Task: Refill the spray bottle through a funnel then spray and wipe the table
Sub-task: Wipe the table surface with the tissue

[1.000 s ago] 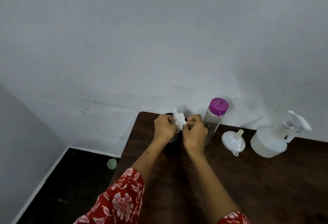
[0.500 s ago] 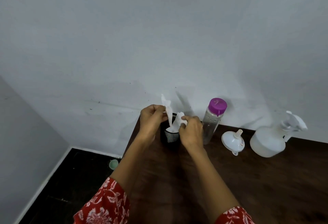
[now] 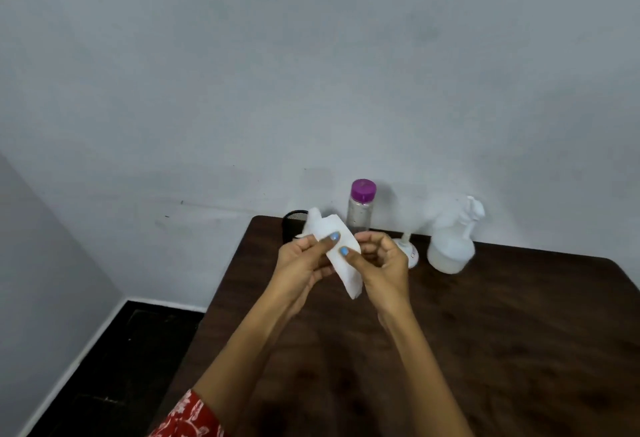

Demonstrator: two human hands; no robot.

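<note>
A white paper tissue (image 3: 341, 256) is held above the dark wooden table (image 3: 502, 332), with my left hand (image 3: 304, 263) gripping it from the left and my right hand (image 3: 384, 263) pinching its right side. Behind my hands, at the table's back edge, a clear bottle with a purple cap (image 3: 360, 208) stands upright. The white funnel (image 3: 408, 249) lies partly hidden behind my right hand. The white spray bottle (image 3: 452, 246) stands to the right of it, its trigger head on.
A black mesh cup (image 3: 292, 225) stands at the table's back left corner, partly hidden by the tissue. The grey wall rises right behind the table. The table's left edge drops to a dark floor (image 3: 114, 367).
The tissue has come out of the black mesh cup. Both hands have drawn back toward me and lifted with it. The view has shifted a little to the left.
</note>
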